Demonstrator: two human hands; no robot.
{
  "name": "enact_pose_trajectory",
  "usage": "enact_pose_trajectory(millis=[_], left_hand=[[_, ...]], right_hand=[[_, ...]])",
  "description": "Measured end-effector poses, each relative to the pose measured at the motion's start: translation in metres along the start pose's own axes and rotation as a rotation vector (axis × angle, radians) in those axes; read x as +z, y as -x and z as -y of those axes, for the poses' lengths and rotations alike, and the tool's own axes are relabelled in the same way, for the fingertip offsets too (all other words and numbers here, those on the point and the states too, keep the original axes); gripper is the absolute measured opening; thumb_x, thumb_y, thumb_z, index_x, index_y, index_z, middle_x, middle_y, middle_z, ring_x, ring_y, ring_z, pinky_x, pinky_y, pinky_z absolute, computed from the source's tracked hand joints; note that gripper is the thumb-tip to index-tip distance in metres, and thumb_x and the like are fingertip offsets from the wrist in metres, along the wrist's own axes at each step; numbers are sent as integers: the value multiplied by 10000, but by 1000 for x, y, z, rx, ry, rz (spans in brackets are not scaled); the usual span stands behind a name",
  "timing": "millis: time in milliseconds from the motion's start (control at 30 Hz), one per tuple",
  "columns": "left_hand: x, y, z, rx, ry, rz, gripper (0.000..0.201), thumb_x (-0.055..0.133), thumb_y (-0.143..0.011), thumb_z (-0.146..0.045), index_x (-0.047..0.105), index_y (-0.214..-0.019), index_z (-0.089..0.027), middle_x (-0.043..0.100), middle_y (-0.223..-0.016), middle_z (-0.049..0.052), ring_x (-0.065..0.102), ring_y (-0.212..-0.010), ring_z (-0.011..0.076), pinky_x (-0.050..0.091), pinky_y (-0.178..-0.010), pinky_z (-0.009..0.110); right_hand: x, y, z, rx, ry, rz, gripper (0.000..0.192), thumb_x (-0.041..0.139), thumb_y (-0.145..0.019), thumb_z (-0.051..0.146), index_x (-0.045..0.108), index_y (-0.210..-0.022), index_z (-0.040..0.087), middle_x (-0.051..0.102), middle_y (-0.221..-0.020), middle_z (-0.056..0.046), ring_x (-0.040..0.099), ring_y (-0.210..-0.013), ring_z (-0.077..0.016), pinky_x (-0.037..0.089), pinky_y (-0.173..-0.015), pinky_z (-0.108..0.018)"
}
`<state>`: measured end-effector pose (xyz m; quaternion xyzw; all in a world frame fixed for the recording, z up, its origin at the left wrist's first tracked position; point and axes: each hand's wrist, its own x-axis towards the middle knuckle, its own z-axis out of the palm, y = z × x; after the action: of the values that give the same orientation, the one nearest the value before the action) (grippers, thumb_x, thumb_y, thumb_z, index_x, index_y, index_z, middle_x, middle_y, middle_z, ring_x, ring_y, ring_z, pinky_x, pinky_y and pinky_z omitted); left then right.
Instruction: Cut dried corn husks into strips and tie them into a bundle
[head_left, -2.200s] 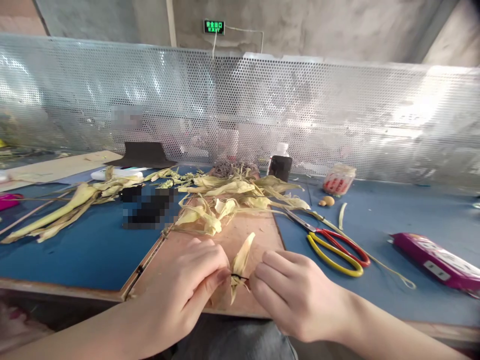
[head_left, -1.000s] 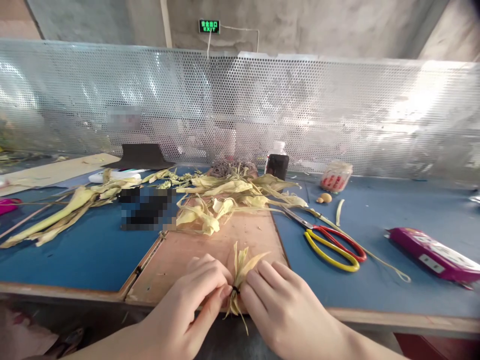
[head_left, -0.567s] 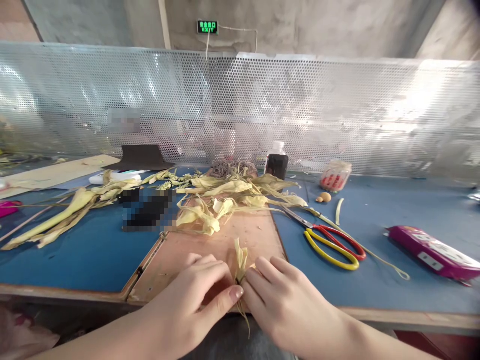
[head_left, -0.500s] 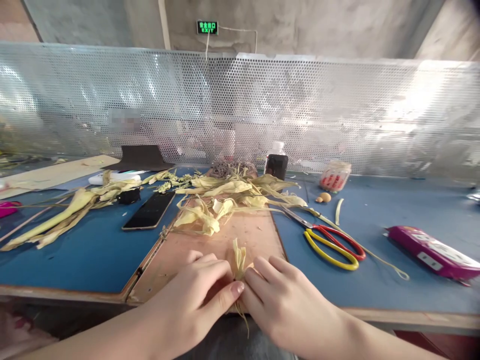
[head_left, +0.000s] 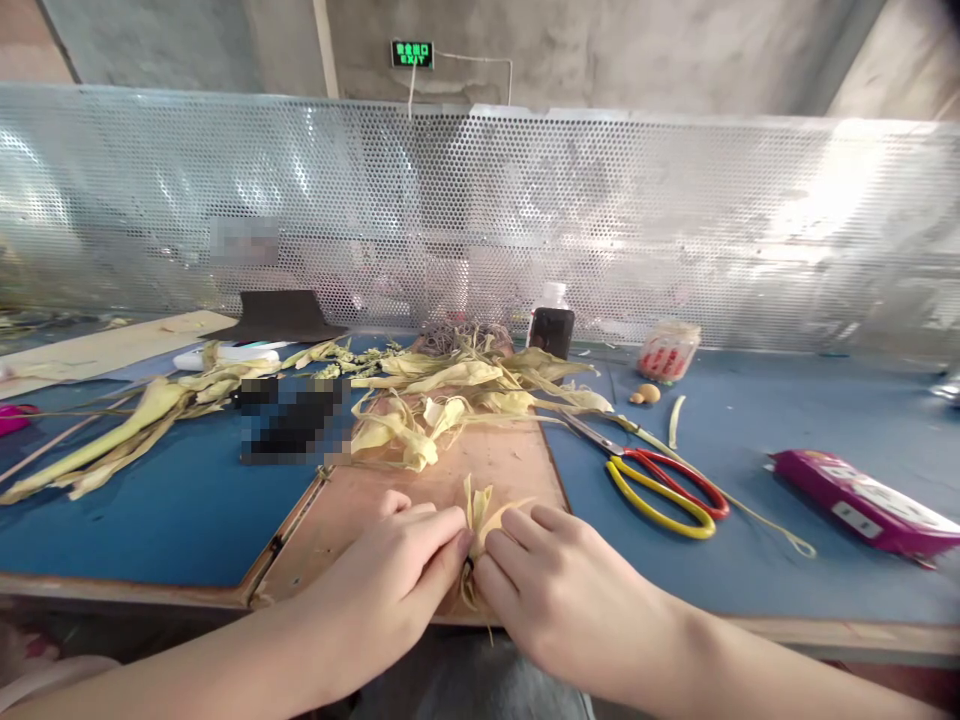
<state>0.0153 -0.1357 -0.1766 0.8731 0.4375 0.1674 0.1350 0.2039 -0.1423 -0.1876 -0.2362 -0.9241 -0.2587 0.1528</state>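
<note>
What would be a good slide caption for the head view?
Both hands pinch a small husk bundle over a wooden board.

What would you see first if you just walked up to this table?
First, the left hand and right hand pinching a small husk bundle together at the near edge of the wooden board. Behind them lies a pile of yellow husks, and to the right, on the blue table, scissors with red and yellow handles.

Blue bench; perforated metal screen along its far edge. Grey concrete wall behind, green exit sign. Bright glare on the right.
</note>
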Motion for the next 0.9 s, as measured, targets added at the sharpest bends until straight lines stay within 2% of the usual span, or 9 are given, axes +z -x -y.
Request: enact_pose_trajectory(millis=[200,367,533,700,900], left_hand=[[1,0,1,30,-38,-68,318,307,-945,-236,360,-634,-195,487,-624,-21,419,-617,141,328,-636,292],[0,3,1,87,-42,-147,323,317,-940,-224,284,-621,-192,407,-585,-29,377,-599,132,319,-617,279],[2,3,1,50,61,-233,287,342,-938,-251,347,-656,-196,454,-648,-19,427,-627,128,341,-595,257],[4,4,-2,10,168,-265,284,340,-940,-286,396,-676,-195,464,-655,-20,455,-615,121,360,-583,239],[6,3,-5,-46,249,-279,315,335,-944,-329,386,-662,-197,396,-610,-36,421,-560,107,341,-523,223]], right_hand=[[6,1,-1,41,-114,-45,105,470,-804,108,517,-736,173,528,-666,-22,409,-584,-157,260,-483,-300],[4,0,0,39,-252,-86,112,450,-742,100,497,-677,178,518,-641,-17,369,-546,-144,242,-480,-292],[-2,-4,-1,14,-301,-144,137,436,-707,74,498,-634,172,500,-615,-19,337,-530,-139,233,-479,-286],[-4,-4,-1,-1,-357,-189,131,454,-688,73,513,-613,163,498,-612,-22,320,-537,-138,229,-483,-281],[-2,-2,1,3,-397,-173,154,463,-726,78,533,-608,149,513,-619,-31,328,-549,-138,246,-488,-282]])
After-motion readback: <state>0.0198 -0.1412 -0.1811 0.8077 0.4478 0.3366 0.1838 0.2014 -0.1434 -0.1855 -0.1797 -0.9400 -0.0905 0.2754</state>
